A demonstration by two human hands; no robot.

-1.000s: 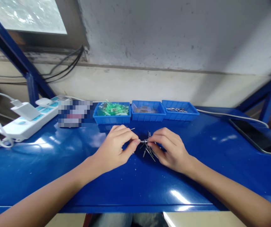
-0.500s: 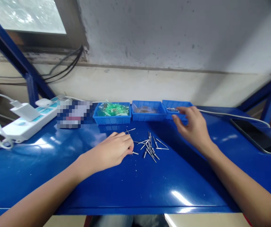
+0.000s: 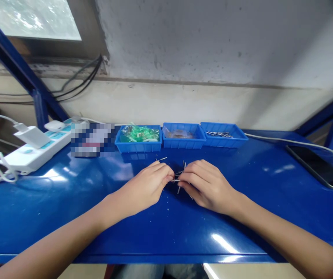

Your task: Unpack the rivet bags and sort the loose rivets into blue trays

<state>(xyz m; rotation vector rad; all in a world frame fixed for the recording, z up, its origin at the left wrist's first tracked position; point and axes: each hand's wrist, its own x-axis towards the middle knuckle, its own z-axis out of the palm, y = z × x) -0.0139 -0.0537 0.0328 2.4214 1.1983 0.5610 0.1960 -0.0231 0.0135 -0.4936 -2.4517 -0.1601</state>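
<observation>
Fingertips of the left hand (image 3: 146, 186) pinch a slim metal rivet (image 3: 177, 180) low over the middle of the table; those of the right hand (image 3: 210, 188) meet its other end, though whether they grip it I cannot tell. Loose rivets (image 3: 184, 165) lie partly hidden by the right hand.

The glossy blue tabletop (image 3: 160, 240) reflects light. Behind it rises a stained grey wall (image 3: 213, 46), with a window (image 3: 35, 17) at upper left. A white power strip (image 3: 24, 158) lies at left, a smartphone (image 3: 319, 166) at right.

Along the back stand three blue bins: the left bin (image 3: 139, 147) holds green pieces in clear plastic (image 3: 140, 134), the middle bin (image 3: 184, 144) a clear bag (image 3: 179, 134), contents unclear, the right bin (image 3: 227, 143) more metal rivets (image 3: 219, 134).
</observation>
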